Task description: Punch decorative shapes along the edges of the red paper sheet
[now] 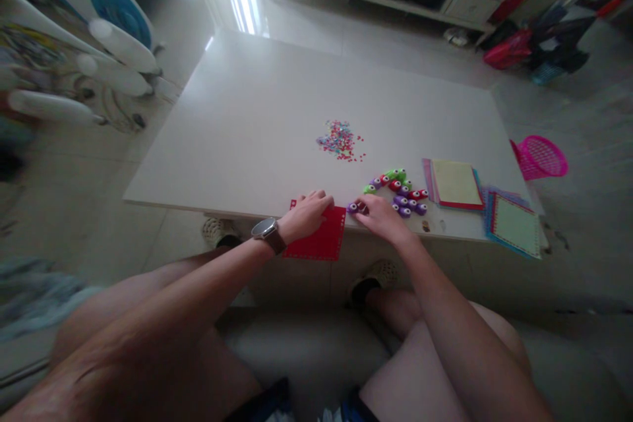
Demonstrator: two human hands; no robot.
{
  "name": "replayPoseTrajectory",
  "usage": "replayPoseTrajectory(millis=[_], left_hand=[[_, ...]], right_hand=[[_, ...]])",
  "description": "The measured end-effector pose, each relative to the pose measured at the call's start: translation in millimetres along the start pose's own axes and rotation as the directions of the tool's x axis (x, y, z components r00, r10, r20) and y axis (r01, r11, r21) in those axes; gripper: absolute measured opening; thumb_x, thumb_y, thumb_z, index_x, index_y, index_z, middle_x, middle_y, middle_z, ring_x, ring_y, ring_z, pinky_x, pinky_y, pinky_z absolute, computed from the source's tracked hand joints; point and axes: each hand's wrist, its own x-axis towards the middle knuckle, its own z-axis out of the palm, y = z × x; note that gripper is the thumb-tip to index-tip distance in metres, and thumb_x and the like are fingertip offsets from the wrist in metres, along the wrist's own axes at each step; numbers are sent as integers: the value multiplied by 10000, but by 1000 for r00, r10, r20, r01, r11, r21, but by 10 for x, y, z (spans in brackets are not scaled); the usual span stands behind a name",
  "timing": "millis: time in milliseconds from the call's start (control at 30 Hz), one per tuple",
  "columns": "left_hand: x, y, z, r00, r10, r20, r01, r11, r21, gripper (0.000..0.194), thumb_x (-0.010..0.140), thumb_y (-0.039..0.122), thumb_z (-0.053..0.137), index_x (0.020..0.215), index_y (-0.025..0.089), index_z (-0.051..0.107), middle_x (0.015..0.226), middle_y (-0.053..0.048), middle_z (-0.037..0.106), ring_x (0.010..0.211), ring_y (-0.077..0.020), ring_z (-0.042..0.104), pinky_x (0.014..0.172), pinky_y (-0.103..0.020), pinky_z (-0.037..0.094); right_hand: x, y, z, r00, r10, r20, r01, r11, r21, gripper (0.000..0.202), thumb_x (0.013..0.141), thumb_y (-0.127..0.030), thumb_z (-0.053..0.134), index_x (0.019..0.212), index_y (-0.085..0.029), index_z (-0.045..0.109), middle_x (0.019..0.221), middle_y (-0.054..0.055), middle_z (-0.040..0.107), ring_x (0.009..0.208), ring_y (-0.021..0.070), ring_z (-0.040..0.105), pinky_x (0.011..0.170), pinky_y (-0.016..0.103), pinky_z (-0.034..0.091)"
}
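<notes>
A red paper sheet (316, 237) hangs partly over the table's near edge, with rows of small punched marks along its borders. My left hand (309, 211), with a watch on the wrist, presses on its upper part with bent fingers. At the sheet's upper right corner, my right hand (376, 211) has its fingers closed round a small purple paper punch (352, 208); the fingers partly hide it. Just beyond and right of that hand lie several more small punches (395, 184) in green, red and purple. Whether the held punch bites the paper cannot be seen.
Tiny coloured paper cutouts (340, 140) form a loose pile on the white table (237, 132). To the right lie a stack of coloured paper (457, 183) and another stack with punched borders (517, 224), overhanging the edge. A pink basket (544, 157) stands beyond the table's right side.
</notes>
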Motion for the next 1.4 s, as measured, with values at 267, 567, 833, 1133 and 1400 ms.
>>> replayPoseTrajectory(millis=[267,567,833,1133,1400], left_hand=[[7,10,-8,1000,-22,20,22,1000,9,248,923,129,530,1146,221,589,1228,-105,622,1207,-296,563,981,-454,456],[13,32,-27,999,-29,32,28,1000,14,250,933,133,540,1163,215,592,1242,-104,615,1213,-300,554,983,-472,454],[9,11,5,1000,2,-23,-1,998,58,237,925,161,576,1148,215,634,1273,-111,590,1185,-311,515,974,-470,450],[13,3,-1,999,-10,52,10,1000,-2,199,954,144,528,1094,212,652,1146,-87,647,1031,-243,634,883,-364,481],[27,-3,-5,999,5,41,-4,1000,-12,192,962,154,519,1088,208,654,1140,-83,662,1018,-234,664,895,-349,502]], right_hand=[[-5,-2,14,1000,-10,-9,10,1000,14,64,920,-165,680,971,-178,715,933,72,742,847,196,676,786,286,492],[-13,-50,23,1000,-8,4,8,1000,-5,66,921,-164,688,977,-178,719,947,75,749,843,195,676,769,292,478],[4,-107,26,998,60,-28,-54,984,171,215,922,-251,746,1114,-153,748,1053,105,760,898,196,694,827,301,531],[35,-187,-55,968,235,88,-251,918,307,105,946,-223,710,991,-154,775,957,75,775,809,163,662,746,256,511],[46,-182,-23,971,224,89,-241,904,354,147,943,-250,682,1003,-141,762,980,87,768,807,166,651,725,267,516]])
